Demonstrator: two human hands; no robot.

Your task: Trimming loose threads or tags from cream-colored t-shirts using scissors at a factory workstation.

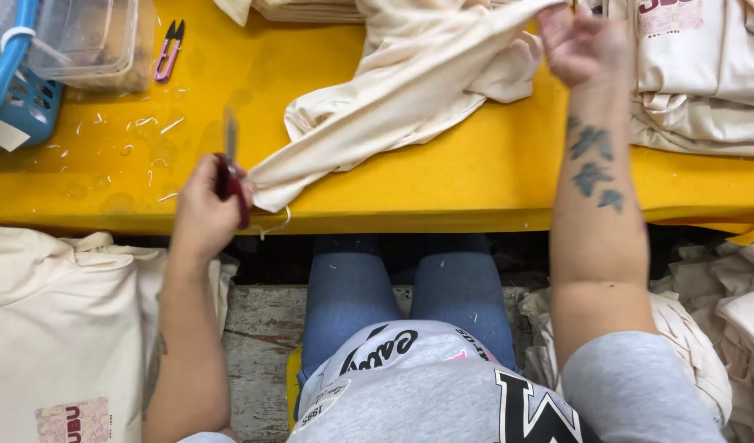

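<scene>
While both arms reach out over the yellow table [475,176], the hands stand well apart, one at each end of a stretched cloth.

Left hand: left hand [203,212] at 9 o'clock from frame centre, back of the hand toward the camera, wrist bent slightly inward, fingers curled tight round a dark red thread snip [229,176]; the blade end points toward 12 o'clock and is blurred.

Right hand: right hand [578,41] at 1 o'clock, forearm running straight up from 5 o'clock, palm down, fingers closed on the upper end of the cream garment [410,90]; exact pinch not clear.

Garment: cream garment lies on the table, drawn taut on a diagonal from 1 o'clock down to its lower corner, which sits just beside the left hand at the table's near edge. A loose thread hangs from that corner.

Table clutter: pink-handled snips [168,51] at 11 o'clock, lying flat, well apart from the left hand; clear plastic box [86,37] and blue basket [20,94] at 10 o'clock; short thread clippings [151,127] scattered between them and the left hand.

Surroundings: folded cream stack [705,82] at 2 o'clock, just beside the right hand; more cream cloth [57,328] at 8 o'clock below the table edge.
</scene>
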